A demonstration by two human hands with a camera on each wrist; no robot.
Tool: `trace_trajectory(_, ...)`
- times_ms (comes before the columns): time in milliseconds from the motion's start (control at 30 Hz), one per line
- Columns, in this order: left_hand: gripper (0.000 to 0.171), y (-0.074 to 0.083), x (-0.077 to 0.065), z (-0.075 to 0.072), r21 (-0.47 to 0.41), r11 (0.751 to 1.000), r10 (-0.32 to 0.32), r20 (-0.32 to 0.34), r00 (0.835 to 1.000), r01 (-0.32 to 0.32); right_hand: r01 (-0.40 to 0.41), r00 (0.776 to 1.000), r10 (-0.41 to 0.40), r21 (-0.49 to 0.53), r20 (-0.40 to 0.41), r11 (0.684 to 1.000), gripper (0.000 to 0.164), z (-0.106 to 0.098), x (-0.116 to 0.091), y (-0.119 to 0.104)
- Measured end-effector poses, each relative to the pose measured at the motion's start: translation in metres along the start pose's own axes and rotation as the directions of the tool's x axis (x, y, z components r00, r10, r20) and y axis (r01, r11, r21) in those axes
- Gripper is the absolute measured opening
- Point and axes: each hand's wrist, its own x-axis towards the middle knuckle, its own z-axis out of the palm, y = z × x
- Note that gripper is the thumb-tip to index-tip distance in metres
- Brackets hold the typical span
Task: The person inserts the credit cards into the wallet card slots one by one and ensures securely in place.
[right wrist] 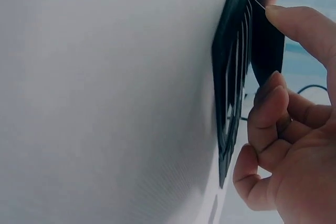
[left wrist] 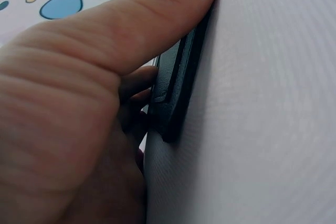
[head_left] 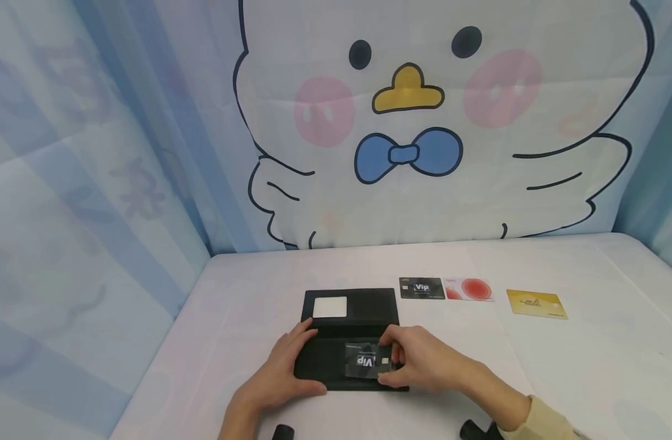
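A black wallet (head_left: 363,308) lies unfolded on the table, a white rectangle (head_left: 330,307) showing in its upper half. My left hand (head_left: 283,371) rests along its left side, fingers straight at the left edge and thumb by the near edge. In the left wrist view the thumb (left wrist: 152,14) stretches across the wallet's corner (left wrist: 176,93). My right hand (head_left: 426,357) pinches a dark card (head_left: 361,360) marked "Vip" by its right end, over the lower half. The right wrist view shows this card (right wrist: 270,45) tilted beside the wallet's layered slots (right wrist: 231,93).
Behind the wallet to the right lie a black Vip card (head_left: 422,288), a white card with red circles (head_left: 469,289) and a gold card (head_left: 536,304). A printed cloth backdrop (head_left: 402,208) rises at the table's far edge. Black objects (head_left: 283,432) show near both wrists.
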Motion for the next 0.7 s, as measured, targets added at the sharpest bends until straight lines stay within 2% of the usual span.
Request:
trace_trajectory(267, 0.097, -0.002, 0.002, 0.000, 0.007, 1.000, 0.000, 0.002, 1.000, 0.000, 0.037, 0.999, -0.037, 0.002, 0.007, 0.999, 0.047, -0.004, 0.006, 0.002)
trace_trajectory(500, 0.096, -0.002, 0.002, 0.000, 0.007, 1.000, 0.028, -0.002, 1.000, -0.028, 0.055, 0.998, -0.055, 0.013, 0.011, 0.998, 0.048, 0.003, 0.012, 0.003)
trace_trajectory(700, 0.096, -0.001, 0.000, -0.001, 0.008, 1.000, 0.025, 0.004, 1.000, -0.025, 0.039, 0.999, -0.039, 0.000, 0.023, 0.999, 0.049, 0.010, 0.019, -0.002)
